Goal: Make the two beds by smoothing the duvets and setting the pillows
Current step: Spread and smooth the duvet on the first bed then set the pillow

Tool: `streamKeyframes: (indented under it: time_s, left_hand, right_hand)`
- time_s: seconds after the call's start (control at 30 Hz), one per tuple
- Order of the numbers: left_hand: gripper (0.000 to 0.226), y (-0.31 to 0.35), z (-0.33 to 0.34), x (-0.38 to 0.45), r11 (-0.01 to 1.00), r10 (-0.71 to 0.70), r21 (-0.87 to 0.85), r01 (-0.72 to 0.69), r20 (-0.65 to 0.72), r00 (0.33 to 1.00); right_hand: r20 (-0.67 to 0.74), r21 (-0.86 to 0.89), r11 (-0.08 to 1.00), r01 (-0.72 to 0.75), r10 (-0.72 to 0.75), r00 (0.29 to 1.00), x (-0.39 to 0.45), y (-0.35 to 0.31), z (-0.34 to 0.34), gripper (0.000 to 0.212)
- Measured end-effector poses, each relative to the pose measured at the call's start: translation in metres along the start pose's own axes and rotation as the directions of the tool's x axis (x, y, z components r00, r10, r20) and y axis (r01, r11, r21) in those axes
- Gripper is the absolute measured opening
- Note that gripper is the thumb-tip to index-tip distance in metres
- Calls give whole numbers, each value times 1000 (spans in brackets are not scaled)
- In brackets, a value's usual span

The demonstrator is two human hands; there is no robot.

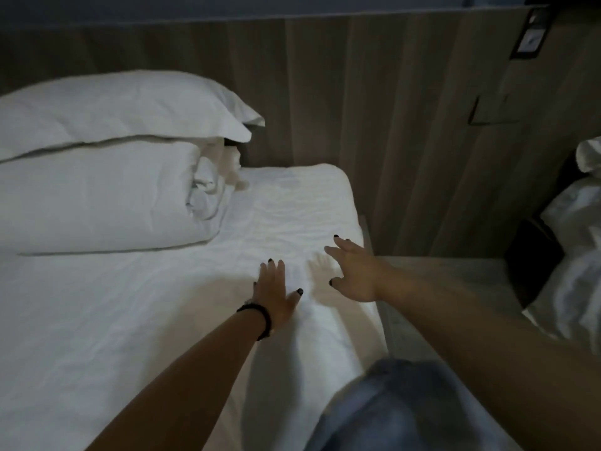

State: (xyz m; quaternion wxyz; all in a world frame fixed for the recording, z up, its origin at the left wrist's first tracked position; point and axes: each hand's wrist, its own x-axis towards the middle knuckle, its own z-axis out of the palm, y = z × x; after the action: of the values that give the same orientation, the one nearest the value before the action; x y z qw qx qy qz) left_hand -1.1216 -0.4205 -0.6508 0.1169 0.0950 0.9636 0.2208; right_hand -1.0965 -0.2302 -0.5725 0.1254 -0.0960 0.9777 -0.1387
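While both arms are stretched forward, the left hand (276, 289) is laid flat, fingers straight, on the white sheet (136, 314) of the bed; the right hand (353, 273) is spread open just beside it. Farther left, a pillow (113, 105) is stacked on the folded duvet (97, 196).

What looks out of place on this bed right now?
The duvet is not spread out: it sits folded in a bulky stack at the head end, with the pillow on top of it. The sheet below lies bare and wrinkled. Both hands, left and right, are open over the sheet near its right edge.
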Motion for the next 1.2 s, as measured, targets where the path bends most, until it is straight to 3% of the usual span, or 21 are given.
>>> streamKeyframes:
  time_s: [0.13, 0.27, 0.43, 0.63, 0.8, 0.9, 1.0, 1.07, 1.13, 1.17, 1.2]
  left_hand:
    - [71, -33, 13, 58, 981, -10, 192, 14, -22, 1000]
    - [75, -70, 13, 120, 949, -22, 312, 33, -39, 999]
    - [86, -88, 18, 172, 879, 176, 458, -134, -51, 983]
    - [92, -97, 17, 203, 860, 267, 458, -227, -23, 963]
    - [92, -101, 20, 204, 865, 282, 444, -232, -48, 958]
    - [89, -102, 21, 202, 882, 306, 401, -248, -88, 948]
    - [87, -102, 23, 201, 884, 335, 382, -271, -111, 936]
    - [87, -105, 25, 202, 882, 350, 377, -283, -122, 929]
    - [89, -106, 26, 204, 882, 357, 372, -289, -126, 926]
    - [90, -107, 27, 204, 882, 357, 374, -288, -130, 925]
    - [90, -107, 28, 204, 882, 357, 376, -285, -138, 924]
  right_hand:
    - [12, 23, 1000, 1, -1, 1000, 65, 16, 34, 71]
    - [-22, -78, 997, 15, -17, 1000, 135, 25, 57, 65]
    - [-128, -78, 990, 115, -125, 984, 253, 26, 55, 56]
    - [-106, -173, 960, 221, -241, 965, 364, 40, 64, 50]
    - [-98, -256, 947, 193, -224, 970, 394, 65, 61, 67]
    - [-126, -307, 948, 86, -130, 983, 405, 94, 48, 75]
    - [-176, -322, 934, -157, 104, 979, 414, 141, 22, 76]
    - [-183, -274, 896, -349, 308, 934, 416, 167, 7, 78]
    - [-230, -92, 845, -527, 497, 837, 420, 171, -5, 79]
    - [-294, -43, 838, -544, 509, 809, 419, 161, -6, 77]
    - [-388, -53, 879, -474, 420, 821, 419, 146, -4, 73]
